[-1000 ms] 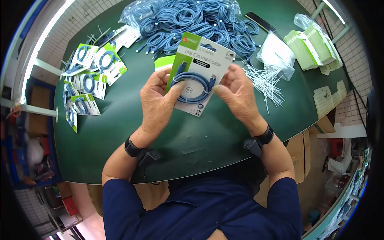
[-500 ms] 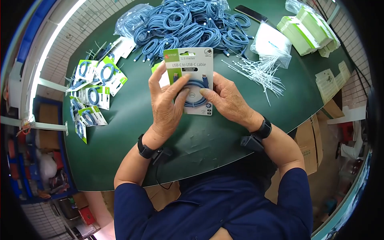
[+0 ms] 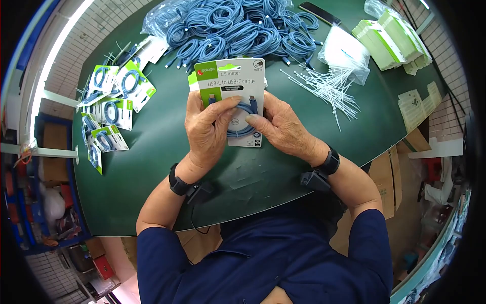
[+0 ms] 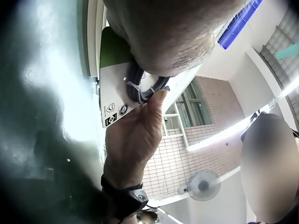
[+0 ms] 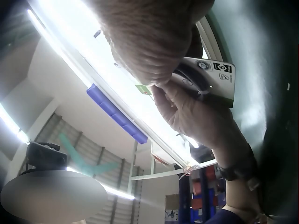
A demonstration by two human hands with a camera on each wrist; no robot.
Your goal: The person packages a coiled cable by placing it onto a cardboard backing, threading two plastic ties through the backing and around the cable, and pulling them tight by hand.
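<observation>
Head camera looks down on the table (image 3: pixel 152 167); wrist cameras look up closely, sharing the card (image 3: pixel 230 76).

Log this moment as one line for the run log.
left hand grips cable card | right hand grips same card, thumb on coiled cable | over green table | loose cables behind

Navy sleeves (image 3: pixel 162 248), black wristbands (image 3: pixel 178 183)

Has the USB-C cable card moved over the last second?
Yes. The USB-C cable card has turned upright and drawn back, its top now barely reaching the blue cable pile.
</observation>
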